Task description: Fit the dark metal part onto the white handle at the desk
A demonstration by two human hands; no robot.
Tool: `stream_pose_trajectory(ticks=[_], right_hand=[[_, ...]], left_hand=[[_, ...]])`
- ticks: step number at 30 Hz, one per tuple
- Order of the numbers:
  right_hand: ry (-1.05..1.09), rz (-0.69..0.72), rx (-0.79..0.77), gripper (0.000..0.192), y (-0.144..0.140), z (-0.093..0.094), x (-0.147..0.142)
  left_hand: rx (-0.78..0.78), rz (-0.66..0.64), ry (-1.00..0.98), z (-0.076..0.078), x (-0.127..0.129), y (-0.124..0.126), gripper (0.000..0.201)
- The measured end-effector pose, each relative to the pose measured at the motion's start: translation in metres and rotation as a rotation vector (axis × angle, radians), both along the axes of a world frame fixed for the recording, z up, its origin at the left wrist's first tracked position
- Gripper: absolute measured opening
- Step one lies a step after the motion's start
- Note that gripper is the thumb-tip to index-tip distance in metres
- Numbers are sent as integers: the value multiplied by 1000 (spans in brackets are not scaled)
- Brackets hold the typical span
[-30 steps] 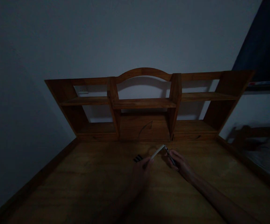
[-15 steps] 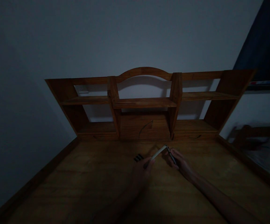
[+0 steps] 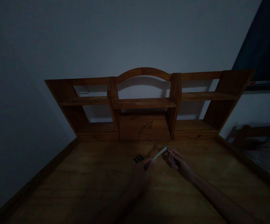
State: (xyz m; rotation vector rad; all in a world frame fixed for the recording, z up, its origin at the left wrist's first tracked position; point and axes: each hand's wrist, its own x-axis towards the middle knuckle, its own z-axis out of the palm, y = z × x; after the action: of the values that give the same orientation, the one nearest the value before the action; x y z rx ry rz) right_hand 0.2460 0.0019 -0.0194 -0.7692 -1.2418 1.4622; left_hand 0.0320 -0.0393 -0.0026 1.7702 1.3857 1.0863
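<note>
My left hand (image 3: pixel 144 166) is closed around the lower end of a pale, narrow strip (image 3: pixel 158 153). The strip rises to the right and bows slightly. A slim, dark pen-like tool (image 3: pixel 172 158) is gripped in my right hand (image 3: pixel 178 160), its tip at the strip's upper end. The light is too dim to tell what kind of tool it is, or whether tip and strip touch. Just behind my left hand, several short dark pieces (image 3: pixel 139 158) lie side by side on the wooden desk (image 3: pixel 83 174).
At the back of the desk stands a wooden shelf unit (image 3: pixel 144 102) with open compartments and low drawers. Raised edges (image 3: pixel 32 180) border the desk left and right. A dark curtain or window (image 3: pixel 263 40) is at the upper right, above blurred furniture (image 3: pixel 258 132).
The pale strip now bows more, and its upper end sits slightly lower and further right. Both hands keep nearly the same places and their hold.
</note>
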Motion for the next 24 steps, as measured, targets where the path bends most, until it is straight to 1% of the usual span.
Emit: stream_pose_trajectory(ticks=[3,6,10,13,18,24], right_hand=[[24,15,-2,33,3,-3,1],[39,17,-32,31,3,-4,2],[54,30,-46,29,2,-1,2],[27,36,-37,30,0,2,1],[-77,8,-32,29,-3,3,1],[-103,-19,-46,30,-3,2,3]], left_hand=[[-9,-12,37,1,0,-1,40],[0,6,45,4,-1,-2,38],[11,14,-20,7,-2,-3,38],[20,7,-57,9,-2,-4,38],[30,1,23,8,-1,-4,36],[66,19,89,5,1,-2,37]])
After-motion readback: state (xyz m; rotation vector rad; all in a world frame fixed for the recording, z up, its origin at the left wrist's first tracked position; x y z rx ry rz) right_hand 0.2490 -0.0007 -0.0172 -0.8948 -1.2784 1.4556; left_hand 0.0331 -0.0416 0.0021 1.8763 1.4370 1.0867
